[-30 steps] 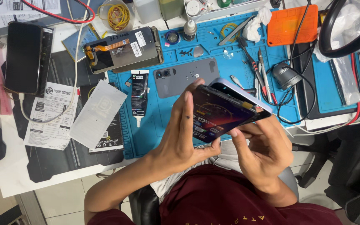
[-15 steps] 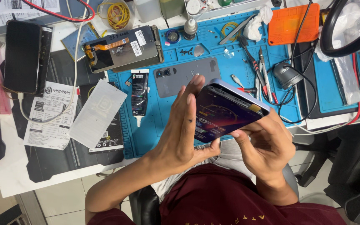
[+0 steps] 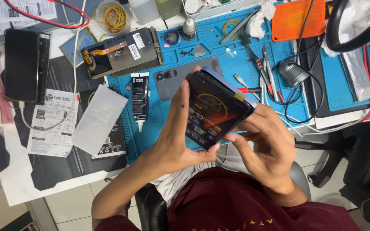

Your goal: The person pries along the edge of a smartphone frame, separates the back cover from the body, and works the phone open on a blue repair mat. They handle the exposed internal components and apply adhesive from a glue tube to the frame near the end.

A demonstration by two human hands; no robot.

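My 2 hands are up off the tabletop, above my lap. Straight ahead of my fingers (image 3: pixel 180 102) the blue mat (image 3: pixel 150 132) is crowded: a grey back cover (image 3: pixel 174 81), a black glue tube (image 3: pixel 139 98) to its left, screwdrivers (image 3: pixel 262 70) and tangled black cable (image 3: pixel 305 98) to the right. A bare strip of mat lies between the tube and my left hand (image 3: pixel 174 137).

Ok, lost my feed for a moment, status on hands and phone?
Left hand and right hand both grip the phone, screen lit. Held above blue mat. Nothing in the way.

Phone (image 3: pixel 213 112) between both hands, above the mat (image 3: pixel 174 55).
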